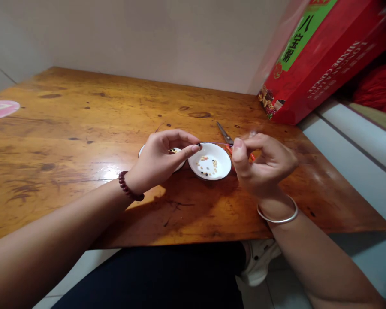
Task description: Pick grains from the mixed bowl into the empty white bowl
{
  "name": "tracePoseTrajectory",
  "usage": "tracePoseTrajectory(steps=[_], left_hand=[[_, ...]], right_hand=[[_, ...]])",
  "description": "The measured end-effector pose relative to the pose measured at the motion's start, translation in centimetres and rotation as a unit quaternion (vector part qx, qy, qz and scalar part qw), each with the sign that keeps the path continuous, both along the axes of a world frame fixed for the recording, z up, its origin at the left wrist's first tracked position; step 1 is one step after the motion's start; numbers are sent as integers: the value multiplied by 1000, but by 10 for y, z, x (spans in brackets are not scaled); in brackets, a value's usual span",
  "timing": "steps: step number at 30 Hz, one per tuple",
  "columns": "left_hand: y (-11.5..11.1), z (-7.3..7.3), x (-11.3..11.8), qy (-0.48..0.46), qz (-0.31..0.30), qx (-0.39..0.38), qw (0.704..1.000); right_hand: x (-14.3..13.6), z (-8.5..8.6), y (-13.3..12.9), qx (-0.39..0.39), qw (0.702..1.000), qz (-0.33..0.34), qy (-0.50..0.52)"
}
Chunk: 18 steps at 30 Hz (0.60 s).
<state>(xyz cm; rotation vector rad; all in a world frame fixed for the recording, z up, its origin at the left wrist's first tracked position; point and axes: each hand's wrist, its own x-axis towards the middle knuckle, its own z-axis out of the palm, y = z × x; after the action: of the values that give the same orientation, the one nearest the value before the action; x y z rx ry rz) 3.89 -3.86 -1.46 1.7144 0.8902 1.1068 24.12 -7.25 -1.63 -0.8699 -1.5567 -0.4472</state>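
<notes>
Between the thumb and forefinger of my left hand (167, 156) is a small black bead (199, 146). A thin reddish thread (215, 143) runs from it across to my right hand (260, 161), whose thumb and forefinger are pinched on it. Below the thread stands a white dish (223, 169) with several yellow, black and pale beads (214, 163) scattered in it. A second white dish (180, 166) with beads is mostly hidden behind my left hand. Scissors (225, 133) with orange-red handles lie behind my right hand, partly covered by it.
The wooden table (67, 141) meets a pale wall at the back. A large red box (324, 64) leans at the right rear, beside a white surface (366, 133). A pink oval sticker (1, 110) is on the table's left. My legs are under the front edge.
</notes>
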Motion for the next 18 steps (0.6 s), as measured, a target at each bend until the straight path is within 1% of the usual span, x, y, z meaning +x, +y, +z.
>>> tracePoseTrajectory(steps=[3, 6, 9, 13, 16, 18], left_hand=[[-1, 2, 0, -14, -15, -19, 1000], [-2, 4, -1, -2, -23, -34, 999], [-2, 4, -2, 12, -32, -47, 998], [-3, 3, -2, 3, -47, -71, 996], [-5, 3, -1, 1, -54, -82, 995], [-5, 4, 0, 2, -58, -85, 995]], right_hand=[[-1, 1, -1, -1, 1000, -4, 4], [-2, 0, -1, -8, 1000, -8, 20], [-2, -2, -4, -20, 998, -32, 41], [-2, -3, -8, -41, 996, -63, 54], [-1, -3, -9, -31, 997, -45, 62], [0, -4, -10, -51, 996, -29, 66]])
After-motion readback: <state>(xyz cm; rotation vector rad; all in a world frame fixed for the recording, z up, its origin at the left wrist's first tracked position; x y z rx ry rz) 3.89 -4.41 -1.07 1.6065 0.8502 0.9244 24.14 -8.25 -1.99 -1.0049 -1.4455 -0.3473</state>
